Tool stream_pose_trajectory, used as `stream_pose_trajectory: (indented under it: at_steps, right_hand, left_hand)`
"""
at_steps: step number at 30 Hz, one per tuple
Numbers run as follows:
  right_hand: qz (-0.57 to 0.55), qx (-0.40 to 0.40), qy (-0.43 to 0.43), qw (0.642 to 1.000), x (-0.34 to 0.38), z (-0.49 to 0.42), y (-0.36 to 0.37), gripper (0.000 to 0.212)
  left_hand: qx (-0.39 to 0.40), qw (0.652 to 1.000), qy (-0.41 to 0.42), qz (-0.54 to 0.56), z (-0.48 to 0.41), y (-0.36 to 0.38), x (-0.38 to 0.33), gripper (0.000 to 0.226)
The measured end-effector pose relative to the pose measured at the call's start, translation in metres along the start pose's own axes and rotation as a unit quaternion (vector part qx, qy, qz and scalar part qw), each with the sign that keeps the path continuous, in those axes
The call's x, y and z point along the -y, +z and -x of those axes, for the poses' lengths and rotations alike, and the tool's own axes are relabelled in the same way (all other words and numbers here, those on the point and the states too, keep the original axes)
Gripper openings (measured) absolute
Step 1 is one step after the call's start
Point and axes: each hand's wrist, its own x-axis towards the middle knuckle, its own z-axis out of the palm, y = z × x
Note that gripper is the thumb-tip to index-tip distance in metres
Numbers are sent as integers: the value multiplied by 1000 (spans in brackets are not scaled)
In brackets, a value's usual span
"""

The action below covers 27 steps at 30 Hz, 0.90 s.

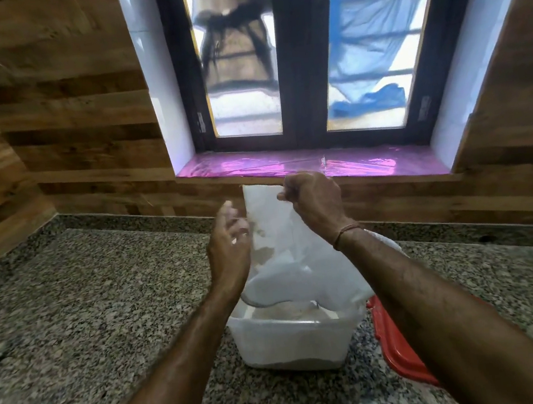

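Head view down onto a speckled granite counter [103, 305], with two bare forearms reaching forward. Pinched high in the right hand [312, 199], between thumb and curled fingers: the upper edge of a cloudy white plastic bag [279, 233], hanging down with its lower end sagging over the mouth of an open translucent tub [289, 343]. Directly below the hands, mid-counter, that tub, with a pale layer along its bottom. Against the bag's left side, the left hand [230, 243], smeared by motion blur; cannot tell whether gripping the plastic or only touching it. Just right of the tub, partly under the right forearm, a red lid [397, 347] lying flat on the stone. Around the right wrist, a thin cord bracelet [346, 234]. Behind, wood-grain wall panels [81, 124] and a dark-framed window [302, 63] with frosted panes, its sill [287, 164] covered in shiny pink film.
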Motion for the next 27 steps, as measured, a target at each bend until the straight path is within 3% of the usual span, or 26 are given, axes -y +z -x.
stream_pose_trajectory:
  at_steps: [2,5,7,9,12,15,17,21,23,25,27]
  right_hand:
    - [-24,1,-14,1000,-2,2,3,21]
    - [-62,44,-44,996,-2,-1,4,18]
    - [-102,109,-68,986,-1,-3,1,24]
    - [-139,163,-82,973,-2,-3,-4,30]
    - [-120,140,-88,979,-6,-3,-6,26]
    - [-101,148,-92,980,-8,-7,-11,24]
    - [-104,174,-98,974,-5,-7,-13,24]
    - [-57,88,-55,993,-6,-4,-11,7]
    - [-94,180,4,979,-15,-4,-23,30]
    - [-199,327,74,921,-33,2,-38,48]
    - [-205,393,126,887,-54,13,-46,55]
  left_hand:
    - [-26,999,-13,-36,-2,-1,-1,73]
    - [45,995,-35,-84,-2,-4,2,46]
    - [12,991,-57,-120,-5,-4,5,41]
    - [-44,990,-117,-72,-10,-5,4,55]
    - [-49,988,-135,53,-8,-1,-3,71]
    - [20,998,-50,44,-3,3,-7,40]
    - [3,999,-30,-28,-6,2,-8,14]
    - [-4,997,-56,-47,-17,-3,-4,13]
    - [-25,996,-86,15,-24,-4,0,9]
    - [-64,991,-100,61,-29,-7,6,6]
    - [-83,986,-101,104,-29,-8,9,11]
